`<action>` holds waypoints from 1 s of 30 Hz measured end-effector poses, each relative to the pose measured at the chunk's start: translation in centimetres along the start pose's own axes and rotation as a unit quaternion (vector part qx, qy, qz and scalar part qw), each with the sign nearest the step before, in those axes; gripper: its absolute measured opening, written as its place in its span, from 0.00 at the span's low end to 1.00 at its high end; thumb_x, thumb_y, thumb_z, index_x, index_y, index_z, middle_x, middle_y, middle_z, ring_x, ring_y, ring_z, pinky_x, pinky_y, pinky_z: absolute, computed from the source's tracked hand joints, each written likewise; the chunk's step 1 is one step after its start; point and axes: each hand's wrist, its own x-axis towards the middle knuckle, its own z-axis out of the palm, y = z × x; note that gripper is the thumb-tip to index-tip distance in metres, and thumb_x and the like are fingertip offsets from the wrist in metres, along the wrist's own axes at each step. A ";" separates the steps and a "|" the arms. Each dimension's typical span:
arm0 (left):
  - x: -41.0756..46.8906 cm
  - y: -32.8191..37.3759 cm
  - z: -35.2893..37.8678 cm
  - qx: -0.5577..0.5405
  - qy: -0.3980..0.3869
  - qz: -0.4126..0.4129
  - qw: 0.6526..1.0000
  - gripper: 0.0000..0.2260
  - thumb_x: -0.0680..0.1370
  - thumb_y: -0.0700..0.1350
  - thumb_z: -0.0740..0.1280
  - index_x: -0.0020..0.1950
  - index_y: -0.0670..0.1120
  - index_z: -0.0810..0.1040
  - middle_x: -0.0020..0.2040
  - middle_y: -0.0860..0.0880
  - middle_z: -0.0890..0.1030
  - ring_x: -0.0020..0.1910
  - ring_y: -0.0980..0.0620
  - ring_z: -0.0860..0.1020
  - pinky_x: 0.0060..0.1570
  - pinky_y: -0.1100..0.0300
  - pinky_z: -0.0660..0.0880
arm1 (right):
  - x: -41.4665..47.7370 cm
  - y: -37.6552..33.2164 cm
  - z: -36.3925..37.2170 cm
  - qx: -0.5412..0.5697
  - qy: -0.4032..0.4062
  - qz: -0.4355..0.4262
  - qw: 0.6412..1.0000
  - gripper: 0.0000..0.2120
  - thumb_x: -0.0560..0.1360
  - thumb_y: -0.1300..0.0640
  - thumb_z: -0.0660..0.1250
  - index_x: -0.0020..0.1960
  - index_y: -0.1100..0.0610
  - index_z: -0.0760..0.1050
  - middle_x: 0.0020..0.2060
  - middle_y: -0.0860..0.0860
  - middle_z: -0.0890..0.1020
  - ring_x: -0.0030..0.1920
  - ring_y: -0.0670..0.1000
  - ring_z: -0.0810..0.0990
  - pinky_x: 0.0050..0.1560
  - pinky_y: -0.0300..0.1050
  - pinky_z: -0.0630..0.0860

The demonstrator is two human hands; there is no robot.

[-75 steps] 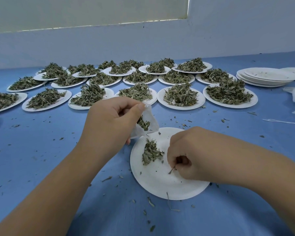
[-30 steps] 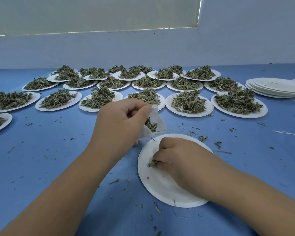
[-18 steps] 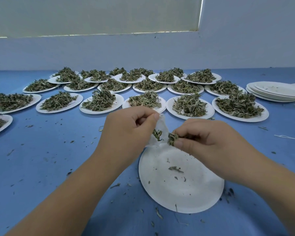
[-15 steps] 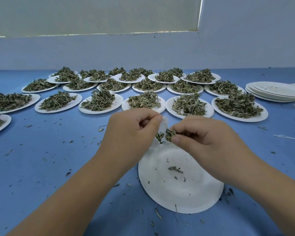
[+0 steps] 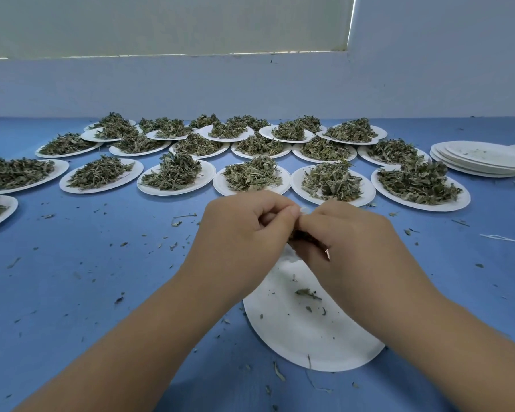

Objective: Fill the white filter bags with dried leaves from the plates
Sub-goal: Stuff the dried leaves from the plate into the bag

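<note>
My left hand (image 5: 244,233) pinches the rim of a white filter bag (image 5: 304,210), of which only a small edge shows between my two hands. My right hand (image 5: 348,245) is pressed against the left, its curled fingertips pinching dried leaves (image 5: 298,234) at the bag's mouth. Both hands hover above a nearly bare white paper plate (image 5: 309,331) that carries a few leaf scraps (image 5: 306,292). Most of the bag is hidden behind my fingers.
Several white plates heaped with dried leaves (image 5: 250,176) stand in rows across the blue table (image 5: 87,278), reaching to the wall. A stack of bare plates (image 5: 482,159) sits at the far right. A white string (image 5: 506,238) lies at the right. Leaf crumbs litter the table.
My right hand gathered the last leaves off the near plate, lifted them and brought them to the bag held by my left hand. Now the two hands touch at the bag's mouth.
</note>
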 end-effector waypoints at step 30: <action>0.6 -0.5 -1.2 -0.059 0.030 -0.037 0.997 0.08 0.78 0.44 0.68 0.40 0.47 0.83 0.23 0.44 0.73 0.17 0.54 0.70 0.21 0.68 0.68 | 0.3 3.9 -3.6 0.140 -0.195 0.047 0.970 0.10 0.73 0.53 0.70 0.48 0.38 0.80 0.44 0.36 0.80 0.43 0.39 0.78 0.44 0.35 0.74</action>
